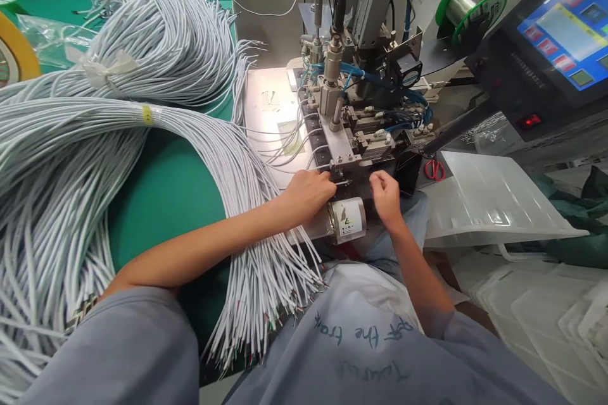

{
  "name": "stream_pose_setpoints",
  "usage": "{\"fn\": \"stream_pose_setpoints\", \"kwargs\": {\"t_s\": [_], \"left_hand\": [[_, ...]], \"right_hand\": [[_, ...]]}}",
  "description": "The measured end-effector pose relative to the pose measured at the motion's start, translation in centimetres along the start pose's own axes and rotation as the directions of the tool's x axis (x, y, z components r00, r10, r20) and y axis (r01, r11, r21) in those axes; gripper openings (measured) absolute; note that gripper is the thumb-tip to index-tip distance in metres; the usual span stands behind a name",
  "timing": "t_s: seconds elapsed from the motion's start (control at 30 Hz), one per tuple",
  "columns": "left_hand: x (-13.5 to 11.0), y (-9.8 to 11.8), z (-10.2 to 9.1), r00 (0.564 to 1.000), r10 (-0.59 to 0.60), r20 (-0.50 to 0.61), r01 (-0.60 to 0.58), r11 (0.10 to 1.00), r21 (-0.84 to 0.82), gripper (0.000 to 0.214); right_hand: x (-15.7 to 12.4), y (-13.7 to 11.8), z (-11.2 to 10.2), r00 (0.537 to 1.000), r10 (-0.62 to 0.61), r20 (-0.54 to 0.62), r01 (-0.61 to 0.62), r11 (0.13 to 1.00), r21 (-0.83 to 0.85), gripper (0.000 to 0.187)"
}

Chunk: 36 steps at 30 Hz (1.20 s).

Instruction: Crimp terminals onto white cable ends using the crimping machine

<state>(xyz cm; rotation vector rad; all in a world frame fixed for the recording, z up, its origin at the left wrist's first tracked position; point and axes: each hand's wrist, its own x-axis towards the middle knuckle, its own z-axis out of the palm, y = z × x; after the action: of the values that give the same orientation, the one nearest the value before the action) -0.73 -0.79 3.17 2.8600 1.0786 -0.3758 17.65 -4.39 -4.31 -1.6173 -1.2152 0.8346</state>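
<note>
White cables are spread beside two curled hands at a machine.
The cables are draped under the left forearm, left of its fingers; a labelled container is set just nearside of the fingertips. The left hand is bent inward, and whether a cable is pinched cannot be told. The right hand is drawn closed, its contents hidden. Beyond both, a wire spool is mounted.
</note>
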Motion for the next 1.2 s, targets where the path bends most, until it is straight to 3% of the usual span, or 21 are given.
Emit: {"fn": "stream_pose_setpoints", "kwargs": {"t_s": [0.07, 0.1, 0.17, 0.27, 0.37, 0.53, 0.63, 0.77, 0.83, 0.93, 1.0, 1.07, 1.2], "left_hand": [[0.1, -0.2, 0.2, 0.997, -0.078, -0.019, 0.078, 0.997, 0.005, 0.024], [0.2, -0.3, 0.3, 0.993, -0.118, -0.028, 0.118, 0.993, 0.005, 0.025], [0.3, -0.5, 0.5, 0.984, -0.177, -0.033, 0.177, 0.984, -0.001, 0.027], [0.5, -0.6, 0.7, 0.980, -0.194, -0.035, 0.193, 0.981, -0.021, 0.026], [0.6, -0.4, 0.6, 0.981, -0.187, -0.049, 0.185, 0.982, -0.043, 0.026], [0.0, 1.1, -0.3, 0.990, -0.002, -0.144, -0.023, 0.986, -0.168, 0.029], [-0.8, 2.1, -0.6, 0.965, 0.105, -0.241, -0.167, 0.953, -0.255, 0.034], [-1.5, 2.9, -0.4, 0.927, 0.176, -0.330, -0.294, 0.888, -0.354, 0.038], [-1.4, 2.8, -0.1, 0.921, 0.175, -0.347, -0.315, 0.860, -0.402, 0.041], [-0.8, 2.1, 0.5, 0.911, 0.141, -0.387, -0.322, 0.830, -0.456, 0.040], [-0.3, 1.4, 0.9, 0.892, 0.121, -0.436, -0.344, 0.807, -0.479, 0.035], [0.2, 0.8, 1.1, 0.866, 0.089, -0.493, -0.375, 0.767, -0.521, 0.029], [0.7, 0.0, 1.0, 0.843, -0.024, -0.537, -0.396, 0.648, -0.650, 0.020]], "right_hand": [[-2.7, -1.4, -0.3, 0.997, -0.040, -0.069, 0.039, 0.999, -0.018, 0.023], [-4.2, -1.9, -0.2, 0.998, -0.049, -0.041, 0.047, 0.998, -0.038, 0.023], [-7.1, -2.7, 0.5, 0.987, -0.019, 0.162, 0.041, 0.991, -0.131, 0.021], [-10.1, -2.9, 2.2, 0.889, 0.073, 0.453, 0.052, 0.965, -0.258, 0.015], [-11.2, -2.6, 3.4, 0.832, 0.082, 0.548, 0.099, 0.951, -0.293, 0.014], [-10.3, -3.6, 2.8, 0.844, 0.038, 0.535, 0.167, 0.929, -0.330, 0.018], [-9.8, -4.0, 2.6, 0.838, 0.063, 0.541, 0.158, 0.923, -0.351, 0.004], [-9.6, -3.9, 2.2, 0.870, 0.065, 0.489, 0.138, 0.919, -0.369, 0.015], [-9.0, -4.0, 1.6, 0.902, 0.020, 0.431, 0.102, 0.961, -0.258, 0.012], [-7.0, -4.3, 0.4, 0.972, -0.034, 0.231, 0.038, 0.999, -0.009, 0.012], [-5.4, -4.4, -0.2, 0.993, -0.034, 0.112, 0.017, 0.990, 0.143, 0.013], [-4.0, -4.4, -0.5, 0.995, -0.015, 0.099, -0.013, 0.961, 0.275, 0.018], [-2.7, -4.2, -0.4, 0.981, -0.030, 0.193, -0.057, 0.902, 0.428, 0.024]]}}
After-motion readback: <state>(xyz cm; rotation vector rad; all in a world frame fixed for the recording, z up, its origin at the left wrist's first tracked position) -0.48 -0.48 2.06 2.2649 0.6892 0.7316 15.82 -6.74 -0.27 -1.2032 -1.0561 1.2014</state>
